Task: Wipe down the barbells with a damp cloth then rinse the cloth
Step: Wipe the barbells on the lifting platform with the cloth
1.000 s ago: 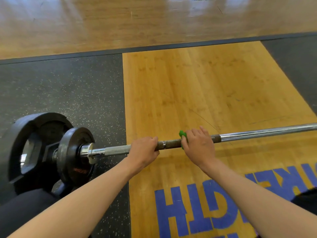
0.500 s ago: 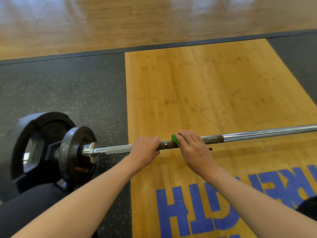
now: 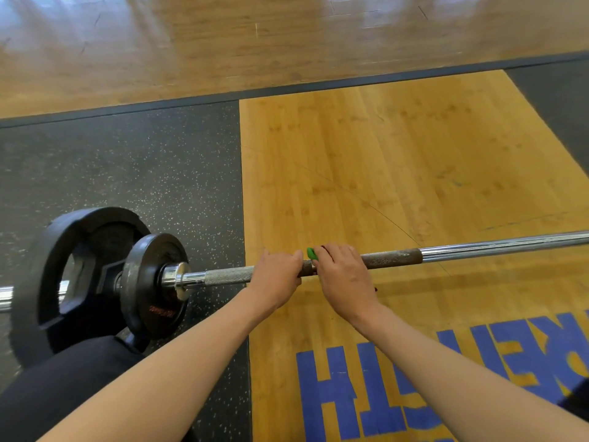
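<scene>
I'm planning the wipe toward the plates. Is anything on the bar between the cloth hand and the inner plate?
Yes. The left hand grips the bar right beside the right hand, which holds the green cloth. Beyond it, nothing else shows on the bar up to the inner plate.

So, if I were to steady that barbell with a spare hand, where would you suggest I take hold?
Take the knurled stretch of the barbell between the left hand and the small plate, overhand from above. The bar lies level and low, its knurling should give purchase, and that spot is clear of the right hand and green cloth.
</scene>
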The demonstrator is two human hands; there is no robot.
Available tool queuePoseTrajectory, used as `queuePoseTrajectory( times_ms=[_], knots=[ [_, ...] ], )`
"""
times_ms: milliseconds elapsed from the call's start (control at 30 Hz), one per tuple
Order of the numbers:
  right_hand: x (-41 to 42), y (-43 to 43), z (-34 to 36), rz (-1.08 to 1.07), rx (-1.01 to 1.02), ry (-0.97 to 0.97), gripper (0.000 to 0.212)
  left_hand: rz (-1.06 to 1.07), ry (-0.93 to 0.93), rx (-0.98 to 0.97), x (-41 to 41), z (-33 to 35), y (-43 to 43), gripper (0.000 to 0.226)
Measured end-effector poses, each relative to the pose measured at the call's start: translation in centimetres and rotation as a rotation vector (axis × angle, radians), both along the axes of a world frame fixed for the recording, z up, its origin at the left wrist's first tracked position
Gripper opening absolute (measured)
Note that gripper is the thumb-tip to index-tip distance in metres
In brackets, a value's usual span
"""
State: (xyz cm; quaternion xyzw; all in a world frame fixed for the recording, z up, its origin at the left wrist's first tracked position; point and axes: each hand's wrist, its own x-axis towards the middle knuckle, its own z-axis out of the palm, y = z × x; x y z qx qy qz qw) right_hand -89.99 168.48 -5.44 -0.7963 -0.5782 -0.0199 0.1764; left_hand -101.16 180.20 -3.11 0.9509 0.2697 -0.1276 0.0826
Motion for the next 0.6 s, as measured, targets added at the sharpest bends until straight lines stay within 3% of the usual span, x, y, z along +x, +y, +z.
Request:
queuePoseTrajectory(
  times_ms=[100, 200, 300, 400, 467, 600],
  knots=[
    [3.4, -3.6, -0.3, 0.153, 0.035, -0.081, 0.028, 0.009, 0.014, 0.016, 0.0, 0.0, 0.0, 0.017],
    [7.5, -5.0, 0.3, -0.035, 0.0, -0.096, 0.029, 0.023, 0.038, 0.005, 0.1, 0.0, -0.1, 0.019],
    [9.2, -3.1, 2.8, -0.256, -0.305, 0.055, 0.038, 0.043, 0.038, -0.014, 0.1, 0.0, -0.2, 0.015],
    [7.7, -0.2, 3.7, -0.278, -0.521, 0.099, 0.035, 0.049, 0.04, -0.017, 0.3, -0.1, -0.2, 0.014],
    [5.4, 1.1, 3.5, -0.242, -0.483, 0.133, 0.033, 0.051, 0.032, -0.014, 0.3, 0.0, -0.2, 0.016],
    [1.3, 1.3, 1.3, -0.131, -0.13, 0.145, 0.031, 0.046, 0.018, -0.004, 0.4, 0.1, -0.3, 0.02]
  ],
)
